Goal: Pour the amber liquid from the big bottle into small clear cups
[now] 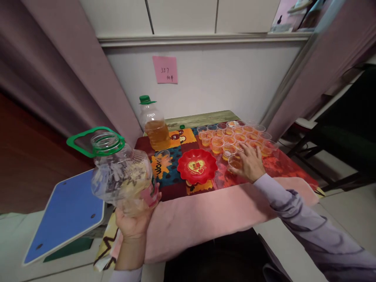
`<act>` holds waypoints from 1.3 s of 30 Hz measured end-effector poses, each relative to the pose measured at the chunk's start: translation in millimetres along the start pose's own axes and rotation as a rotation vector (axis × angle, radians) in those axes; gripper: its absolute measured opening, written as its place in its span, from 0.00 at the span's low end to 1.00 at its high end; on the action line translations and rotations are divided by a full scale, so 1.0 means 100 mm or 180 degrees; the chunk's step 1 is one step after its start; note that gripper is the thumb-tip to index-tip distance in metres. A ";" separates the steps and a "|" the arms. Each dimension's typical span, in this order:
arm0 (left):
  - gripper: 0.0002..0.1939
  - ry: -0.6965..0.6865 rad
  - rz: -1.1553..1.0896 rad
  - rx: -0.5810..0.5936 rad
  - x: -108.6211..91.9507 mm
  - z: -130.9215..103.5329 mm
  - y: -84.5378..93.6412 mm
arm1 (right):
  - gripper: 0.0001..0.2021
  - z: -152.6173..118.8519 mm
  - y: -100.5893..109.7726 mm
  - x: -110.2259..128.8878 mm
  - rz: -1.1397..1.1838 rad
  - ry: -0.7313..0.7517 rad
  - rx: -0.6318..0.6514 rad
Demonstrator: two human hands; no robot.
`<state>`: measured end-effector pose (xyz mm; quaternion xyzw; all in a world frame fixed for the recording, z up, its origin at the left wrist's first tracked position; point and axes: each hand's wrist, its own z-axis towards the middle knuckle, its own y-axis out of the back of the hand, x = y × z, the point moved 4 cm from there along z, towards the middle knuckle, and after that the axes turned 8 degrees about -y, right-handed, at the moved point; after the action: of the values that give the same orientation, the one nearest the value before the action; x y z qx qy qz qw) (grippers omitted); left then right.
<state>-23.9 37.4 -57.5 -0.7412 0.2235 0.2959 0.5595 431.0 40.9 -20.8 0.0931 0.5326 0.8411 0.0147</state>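
Note:
My left hand (pixel 136 223) supports a big clear plastic jug (pixel 123 176) from below, its fingers curled round the base. The jug has a green handle ring at its uncapped neck and looks almost drained. On the right, my right hand (pixel 251 162) is closed round the rim of a clear plastic cup (pixel 234 162) at the front of a group of cups. Several cups in that group (pixel 229 141) hold amber liquid. A red scalloped plate (pixel 197 152) with a heart design lies between my hands. Behind it to the left stands a green-capped jug (pixel 157 133) partly filled with amber liquid.
A patterned cloth (pixel 176 188) covers the low table, with a pink towel (pixel 211 219) along its front edge. One clear cup (pixel 163 156) sits apart near the capped jug. A green cap (pixel 182 126) lies at the back. A blue board (pixel 70 211) is at the left.

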 end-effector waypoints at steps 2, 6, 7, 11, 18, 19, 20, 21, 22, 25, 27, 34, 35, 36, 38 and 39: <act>0.38 -0.0004 0.0057 -0.0061 -0.01 -0.01 -0.02 | 0.32 0.01 -0.07 -0.03 -0.0082 -0.0090 0.0072; 0.39 -0.0010 0.0047 -0.0063 -0.02 -0.02 -0.01 | 0.34 0.01 -0.12 -0.06 -0.0162 -0.0214 0.0123; 0.39 -0.0007 0.0012 -0.0070 -0.02 -0.01 0.00 | 0.35 0.01 -0.10 -0.06 -0.0151 -0.0213 0.0085; 0.41 0.0057 -0.0232 0.0088 0.03 0.04 0.11 | 0.39 0.00 0.19 0.09 0.0150 -0.0041 -0.0268; 0.43 0.0093 -0.0999 0.0757 0.16 0.18 0.40 | 0.21 0.22 0.33 1.32 0.1706 0.0640 0.0217; 0.43 0.0115 -0.1072 0.0830 0.18 0.20 0.42 | 0.20 0.28 0.23 1.54 0.1799 0.0668 0.0382; 0.43 0.0136 -0.1119 0.0883 0.19 0.21 0.44 | 0.21 0.35 0.11 1.75 0.1856 0.0663 0.0542; 0.42 0.0154 -0.1142 0.0921 0.19 0.22 0.46 | 0.25 0.43 -0.02 1.94 0.1894 0.0612 0.0683; 0.42 0.0171 -0.1146 0.0947 0.20 0.22 0.47 | 0.30 0.52 -0.15 2.11 0.1902 0.0511 0.0836; 0.42 0.0181 -0.1144 0.0971 0.20 0.24 0.47 | 0.45 0.77 -0.49 2.53 0.1828 0.0043 0.1348; 0.41 0.0153 -0.1122 0.0956 0.20 0.24 0.47 | 0.50 0.86 -0.63 2.74 0.1811 -0.0170 0.1622; 0.38 0.0150 -0.0760 0.0738 0.11 0.19 0.37 | 0.32 0.91 -0.68 2.91 0.1963 -0.0416 0.1787; 0.38 0.0106 -0.0706 0.0681 0.09 0.19 0.36 | 0.33 0.87 -0.63 2.84 0.2067 -0.0410 0.1718; 0.38 0.0118 -0.0652 0.0626 0.08 0.18 0.34 | 0.35 0.82 -0.57 2.73 0.2203 -0.0387 0.1593; 0.37 0.0182 -0.0574 0.0529 0.08 0.17 0.32 | 0.40 0.65 -0.41 2.44 0.2502 -0.0318 0.1191; 0.37 0.0215 -0.0559 0.0502 0.09 0.16 0.32 | 0.40 0.55 -0.33 2.26 0.2566 -0.0303 0.0931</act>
<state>-41.2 44.4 -89.0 -0.7212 0.1990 0.2021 0.6320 215.5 132.3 4.3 0.3336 0.5660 0.6899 -0.3039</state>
